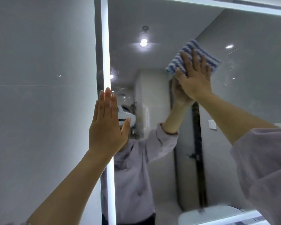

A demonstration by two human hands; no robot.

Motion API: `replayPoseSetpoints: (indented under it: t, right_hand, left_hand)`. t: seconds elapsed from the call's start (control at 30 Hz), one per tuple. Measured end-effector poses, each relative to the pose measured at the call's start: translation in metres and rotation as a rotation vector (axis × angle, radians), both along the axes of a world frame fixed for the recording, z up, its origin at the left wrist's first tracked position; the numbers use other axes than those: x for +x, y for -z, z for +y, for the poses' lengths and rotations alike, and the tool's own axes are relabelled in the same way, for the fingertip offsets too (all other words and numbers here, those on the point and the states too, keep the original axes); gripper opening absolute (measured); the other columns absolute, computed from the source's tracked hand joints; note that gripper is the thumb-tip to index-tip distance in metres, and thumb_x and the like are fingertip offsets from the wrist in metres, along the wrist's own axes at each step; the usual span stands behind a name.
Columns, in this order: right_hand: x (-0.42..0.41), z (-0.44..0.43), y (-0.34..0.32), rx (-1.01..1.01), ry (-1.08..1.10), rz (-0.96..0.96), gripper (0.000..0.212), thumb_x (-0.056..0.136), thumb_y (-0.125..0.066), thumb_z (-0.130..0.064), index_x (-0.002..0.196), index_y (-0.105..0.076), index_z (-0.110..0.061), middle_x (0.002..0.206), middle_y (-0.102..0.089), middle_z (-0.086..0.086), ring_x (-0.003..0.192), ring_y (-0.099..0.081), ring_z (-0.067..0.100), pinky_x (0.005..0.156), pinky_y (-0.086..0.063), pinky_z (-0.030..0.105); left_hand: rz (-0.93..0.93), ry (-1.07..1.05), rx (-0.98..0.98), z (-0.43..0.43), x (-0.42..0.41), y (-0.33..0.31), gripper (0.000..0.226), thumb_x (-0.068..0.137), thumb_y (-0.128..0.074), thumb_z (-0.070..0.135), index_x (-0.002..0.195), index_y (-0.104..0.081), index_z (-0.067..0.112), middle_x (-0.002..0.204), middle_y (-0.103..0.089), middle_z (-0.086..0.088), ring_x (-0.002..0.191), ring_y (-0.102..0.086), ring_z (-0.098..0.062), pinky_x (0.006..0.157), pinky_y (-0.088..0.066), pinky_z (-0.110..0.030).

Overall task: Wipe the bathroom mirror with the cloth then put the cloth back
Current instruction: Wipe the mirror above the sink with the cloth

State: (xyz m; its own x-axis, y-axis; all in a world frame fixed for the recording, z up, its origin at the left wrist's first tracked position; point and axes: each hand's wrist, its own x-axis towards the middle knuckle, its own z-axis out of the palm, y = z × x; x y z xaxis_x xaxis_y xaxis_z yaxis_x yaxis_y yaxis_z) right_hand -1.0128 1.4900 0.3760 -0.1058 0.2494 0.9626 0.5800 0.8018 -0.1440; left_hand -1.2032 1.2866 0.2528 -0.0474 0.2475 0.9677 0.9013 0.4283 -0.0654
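Note:
The bathroom mirror (243, 98) fills the right of the view, with lit strips along its left and top edges. A blue and white striped cloth (189, 55) lies flat against the upper glass. My right hand (194, 75) presses on the cloth with fingers spread, palm toward the glass. My left hand (106, 125) rests flat, fingers together, on the lit left edge (105, 46) of the mirror and holds nothing. Faint smears show on the glass right of the cloth.
A pale grey tiled wall (42, 95) runs to the left of the mirror. The glass reflects a person in a light sleeve, ceiling lights, and a white toilet tank (209, 215) at the bottom right.

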Motion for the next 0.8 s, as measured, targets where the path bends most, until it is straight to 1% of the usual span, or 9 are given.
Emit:
replayPoseSetpoints:
  t: [0.1, 0.2, 0.27, 0.37, 0.47, 0.57, 0.63, 0.8]
  right_hand:
    - [0.009, 0.010, 0.008, -0.103, 0.022, 0.066, 0.058, 0.099, -0.021, -0.056, 0.150, 0.002, -0.039, 0.160, 0.013, -0.004, 0.146, 0.015, 0.026, 0.116, 0.012, 0.046]
    - [-0.003, 0.000, 0.014, -0.136, 0.027, 0.087, 0.059, 0.099, -0.019, -0.055, 0.150, 0.004, -0.037, 0.160, 0.013, -0.001, 0.146, 0.015, 0.029, 0.116, 0.011, 0.050]
    - [-0.014, -0.012, 0.029, -0.083, 0.016, 0.055, 0.061, 0.097, -0.018, -0.056, 0.150, 0.004, -0.037, 0.160, 0.014, 0.000, 0.145, 0.015, 0.029, 0.115, 0.013, 0.049]
    - [-0.026, -0.031, 0.067, 0.016, -0.004, -0.066, 0.063, 0.093, -0.017, -0.058, 0.150, 0.004, -0.038, 0.160, 0.013, 0.001, 0.145, 0.018, 0.029, 0.115, 0.014, 0.048]
    - [-0.037, -0.044, 0.114, 0.146, 0.021, -0.197, 0.062, 0.095, -0.016, -0.058, 0.151, 0.000, -0.036, 0.160, 0.012, 0.003, 0.145, 0.018, 0.031, 0.116, 0.007, 0.054]
    - [-0.042, -0.047, 0.148, 0.229, 0.000, -0.246, 0.060, 0.097, -0.023, -0.054, 0.152, -0.007, -0.035, 0.161, 0.007, 0.002, 0.146, 0.015, 0.031, 0.116, 0.004, 0.055]
    - [-0.039, -0.043, 0.151, 0.248, -0.020, -0.259, 0.059, 0.097, -0.026, -0.053, 0.152, -0.010, -0.035, 0.161, 0.004, 0.001, 0.146, 0.013, 0.029, 0.117, 0.006, 0.052]
    - [-0.016, -0.024, 0.141, 0.282, 0.029, -0.343, 0.058, 0.097, -0.019, -0.056, 0.151, -0.015, -0.035, 0.161, 0.000, -0.002, 0.147, 0.010, 0.024, 0.118, 0.007, 0.045]
  left_hand:
    - [-0.013, 0.005, 0.007, 0.002, 0.000, 0.000, 0.082, 0.092, -0.029, 0.056, 0.151, 0.003, 0.009, 0.159, 0.011, -0.005, 0.146, 0.012, -0.021, 0.119, 0.002, -0.029]
    - [-0.016, 0.005, -0.003, 0.003, -0.001, 0.000, 0.083, 0.090, -0.025, 0.058, 0.151, 0.004, 0.009, 0.159, 0.012, -0.007, 0.146, 0.012, -0.022, 0.120, 0.001, -0.032]
    - [-0.014, 0.009, 0.000, 0.004, -0.001, 0.000, 0.083, 0.090, -0.024, 0.058, 0.151, 0.003, 0.008, 0.159, 0.011, -0.007, 0.147, 0.011, -0.023, 0.120, -0.001, -0.033]
    - [-0.007, 0.019, 0.010, 0.005, -0.002, 0.000, 0.082, 0.093, -0.024, 0.059, 0.151, 0.001, 0.007, 0.159, 0.009, -0.008, 0.147, 0.010, -0.023, 0.120, 0.001, -0.033]
    - [0.005, 0.025, 0.015, 0.005, -0.002, 0.000, 0.082, 0.092, -0.026, 0.057, 0.150, 0.000, 0.005, 0.159, 0.008, -0.008, 0.147, 0.010, -0.023, 0.119, 0.003, -0.031]
    - [-0.004, 0.026, 0.020, 0.005, -0.001, 0.000, 0.084, 0.090, -0.025, 0.057, 0.150, -0.002, 0.005, 0.159, 0.006, -0.009, 0.147, 0.009, -0.024, 0.119, 0.002, -0.032]
    - [-0.001, 0.016, 0.017, 0.005, -0.001, 0.000, 0.084, 0.089, -0.025, 0.057, 0.150, -0.003, 0.004, 0.159, 0.005, -0.010, 0.147, 0.007, -0.025, 0.120, 0.000, -0.034]
    - [-0.003, 0.013, 0.004, 0.002, 0.000, -0.001, 0.084, 0.091, -0.026, 0.058, 0.150, -0.003, 0.004, 0.159, 0.005, -0.011, 0.147, 0.007, -0.025, 0.120, -0.001, -0.035]
